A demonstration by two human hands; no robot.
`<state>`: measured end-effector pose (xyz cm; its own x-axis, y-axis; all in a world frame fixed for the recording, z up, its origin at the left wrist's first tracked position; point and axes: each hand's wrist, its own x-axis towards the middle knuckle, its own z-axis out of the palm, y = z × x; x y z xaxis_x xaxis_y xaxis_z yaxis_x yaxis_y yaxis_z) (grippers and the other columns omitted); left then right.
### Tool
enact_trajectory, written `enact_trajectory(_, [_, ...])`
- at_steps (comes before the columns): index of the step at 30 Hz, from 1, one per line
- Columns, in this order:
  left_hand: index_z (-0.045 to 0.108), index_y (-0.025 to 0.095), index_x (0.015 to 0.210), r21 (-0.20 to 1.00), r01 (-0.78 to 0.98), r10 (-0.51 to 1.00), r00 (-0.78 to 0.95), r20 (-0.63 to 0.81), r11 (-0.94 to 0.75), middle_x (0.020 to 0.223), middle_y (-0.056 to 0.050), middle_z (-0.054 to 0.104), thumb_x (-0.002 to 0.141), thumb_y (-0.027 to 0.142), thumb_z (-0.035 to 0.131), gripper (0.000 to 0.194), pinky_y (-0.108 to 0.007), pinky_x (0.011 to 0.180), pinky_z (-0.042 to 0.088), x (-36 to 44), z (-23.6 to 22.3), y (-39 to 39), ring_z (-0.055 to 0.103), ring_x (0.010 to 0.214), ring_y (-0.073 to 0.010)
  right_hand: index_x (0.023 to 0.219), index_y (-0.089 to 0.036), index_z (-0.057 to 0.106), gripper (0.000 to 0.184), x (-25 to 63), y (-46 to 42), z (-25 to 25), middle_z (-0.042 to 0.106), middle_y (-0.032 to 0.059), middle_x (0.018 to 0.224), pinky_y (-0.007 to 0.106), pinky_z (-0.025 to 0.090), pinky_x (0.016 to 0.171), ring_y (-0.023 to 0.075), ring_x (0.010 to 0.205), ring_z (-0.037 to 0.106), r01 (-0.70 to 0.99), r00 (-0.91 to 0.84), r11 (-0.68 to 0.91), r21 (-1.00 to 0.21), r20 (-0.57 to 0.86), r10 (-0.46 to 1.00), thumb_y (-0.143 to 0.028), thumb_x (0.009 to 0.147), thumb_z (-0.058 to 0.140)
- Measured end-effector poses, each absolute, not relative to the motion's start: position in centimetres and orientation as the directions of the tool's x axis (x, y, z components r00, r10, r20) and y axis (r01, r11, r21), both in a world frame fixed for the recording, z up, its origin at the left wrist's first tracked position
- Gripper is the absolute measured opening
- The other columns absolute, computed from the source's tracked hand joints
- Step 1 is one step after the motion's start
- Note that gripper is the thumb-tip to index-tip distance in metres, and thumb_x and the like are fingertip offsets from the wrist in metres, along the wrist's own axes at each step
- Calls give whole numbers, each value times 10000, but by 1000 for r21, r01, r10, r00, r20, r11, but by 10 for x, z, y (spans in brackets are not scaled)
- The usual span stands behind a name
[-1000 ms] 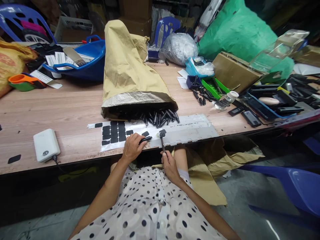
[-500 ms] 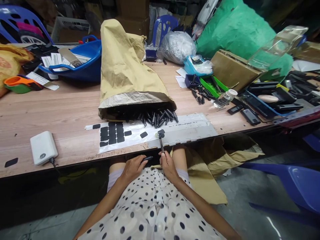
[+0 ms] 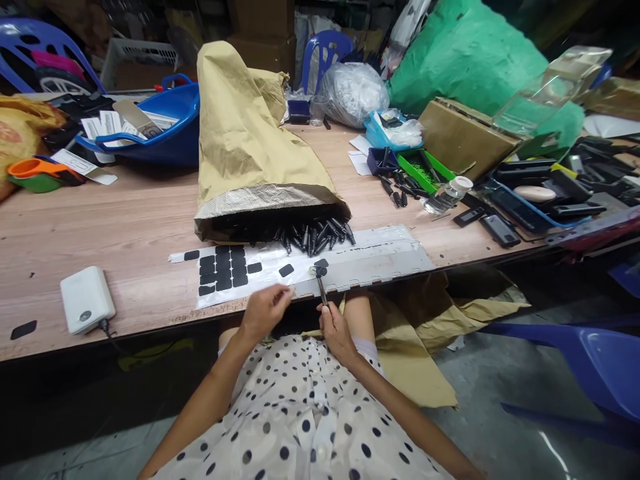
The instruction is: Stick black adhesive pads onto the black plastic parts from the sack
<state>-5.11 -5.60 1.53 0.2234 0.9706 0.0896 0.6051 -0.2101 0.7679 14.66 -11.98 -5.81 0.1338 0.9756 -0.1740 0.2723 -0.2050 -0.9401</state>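
Note:
My right hand (image 3: 334,327) is closed round the handle of a small hammer (image 3: 321,288). Its head, pale yellowish on one end and black on the other, is over the grey strip (image 3: 373,261) at the table edge. My left hand (image 3: 267,310) is raised at the table edge, fingertips pinched together; whatever is between them is too small to make out. Just beyond it lies a white backing sheet (image 3: 267,281) with rows of black rounded stickers (image 3: 223,269). Several black pen-like parts (image 3: 315,237) spill from the mouth of a brown paper sack (image 3: 260,147).
A white power bank (image 3: 87,300) with a cable sits at left. Behind it stands a blue basin (image 3: 170,133) of white boxes. At right are a green tray (image 3: 425,170), a clear bottle (image 3: 447,197) and black devices (image 3: 500,230). A purple chair (image 3: 595,360) stands lower right.
My left hand has risen from my lap to the table edge, and the dark slender piece it held is out of sight. My right hand and the hammer have barely moved.

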Motion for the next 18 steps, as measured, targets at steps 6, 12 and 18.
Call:
enact_trajectory(6, [652, 191, 915, 715, 682, 876, -429, 220, 154, 794, -42, 682, 823, 375, 620, 208, -340, 782, 529, -63, 32, 26, 661, 807, -227, 929, -214, 614, 429, 146, -117, -45, 511, -37, 597, 258, 388, 534, 145, 547, 479, 257, 101, -207, -944, -187, 977, -576, 961, 386])
enact_trajectory(12, [677, 187, 889, 695, 650, 881, -470, 49, 308, 767, -46, 702, 766, 283, 661, 157, -364, 819, 527, -73, 28, 55, 683, 836, -267, 916, -221, 596, 409, 147, -116, -37, 489, -46, 582, 255, 356, 512, 143, 534, 464, 247, 79, -220, -944, -207, 975, -577, 948, 398])
enact_trajectory(18, [733, 179, 938, 731, 662, 890, -419, 178, 165, 802, -25, 713, 799, 294, 623, 211, -302, 715, 513, -87, 24, 13, 633, 686, -182, 930, -224, 607, 407, 147, -117, -38, 484, -45, 584, 259, 366, 516, 148, 537, 464, 235, 81, -223, -946, -210, 974, -579, 951, 409])
